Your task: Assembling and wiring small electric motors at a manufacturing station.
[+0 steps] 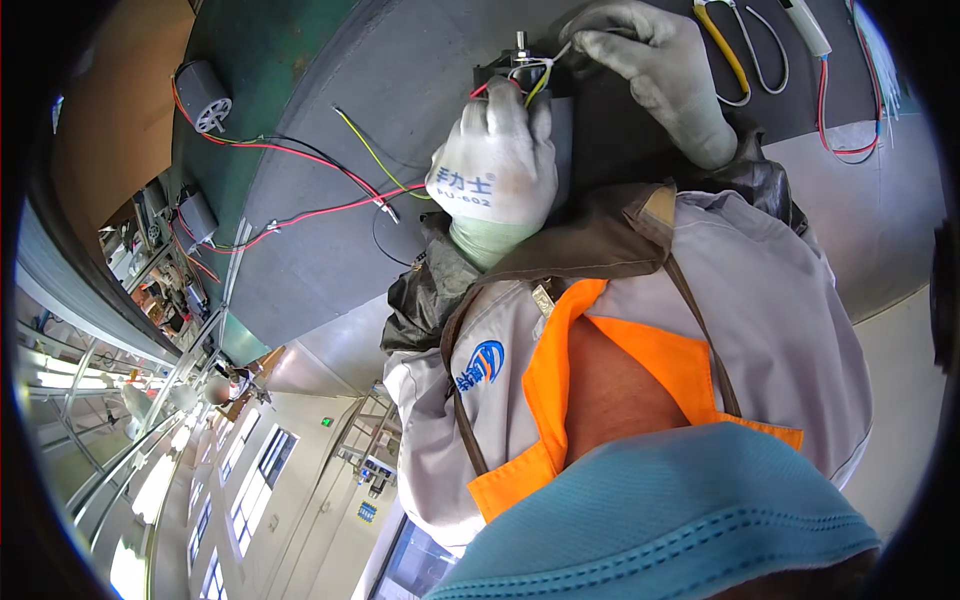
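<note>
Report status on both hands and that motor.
Left hand gripping small motor. Right hand pinching white tie at its wires. Loose red and yellow leads alongside.

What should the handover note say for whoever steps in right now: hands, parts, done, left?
Left hand: white glove, gripping the small dark motor on the grey work mat.
Right hand: grey glove, pinching the white cable tie at the motor's leads.
Red and yellow wires are bunched at the tie.
Two more motors with red leads sit at far left; yellow-handled cutters at top right.
Done: tie looped round the leads.
Left, as far as I can tell: tie tail looks untrimmed; tightness not visible.
</note>
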A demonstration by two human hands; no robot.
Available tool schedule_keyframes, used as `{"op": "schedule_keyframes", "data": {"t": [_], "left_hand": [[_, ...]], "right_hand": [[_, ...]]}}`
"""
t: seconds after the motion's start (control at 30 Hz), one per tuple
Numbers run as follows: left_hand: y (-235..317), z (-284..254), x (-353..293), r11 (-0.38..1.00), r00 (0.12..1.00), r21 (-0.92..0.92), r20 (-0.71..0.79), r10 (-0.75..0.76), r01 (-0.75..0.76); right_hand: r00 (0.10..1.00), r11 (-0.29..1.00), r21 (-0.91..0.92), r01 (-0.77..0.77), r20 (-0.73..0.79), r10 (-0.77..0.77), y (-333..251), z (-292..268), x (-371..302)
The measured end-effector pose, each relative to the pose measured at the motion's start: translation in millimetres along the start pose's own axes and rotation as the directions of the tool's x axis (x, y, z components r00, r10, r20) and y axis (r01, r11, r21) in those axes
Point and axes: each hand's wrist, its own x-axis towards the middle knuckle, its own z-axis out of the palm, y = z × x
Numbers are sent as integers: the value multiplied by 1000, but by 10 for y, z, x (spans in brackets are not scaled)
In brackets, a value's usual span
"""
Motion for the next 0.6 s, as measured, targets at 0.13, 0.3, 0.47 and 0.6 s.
{"op": "schedule_keyframes", "data": {"t": [0.13, 0.3, 0.47, 0.6], "left_hand": [[-171, 15, 70, 985, 995, -164, -97, 39, -54], [-214, -51, 112, 991, 985, -108, -163, 56, -74], [-195, -48, 166, 993, 997, -97, -45, 58, -62], [-205, 41, 274, 944, 958, -192, -158, 239, -267]], "right_hand": [[989, 994, 58, 95, -115, -88, 15, 122, 274], [873, 731, -539, 418, 17, -487, -166, 172, 547], [938, 949, -6, 317, 150, -312, -161, 42, 630], [914, 799, 593, -104, 373, -158, -317, 75, 491]]}}
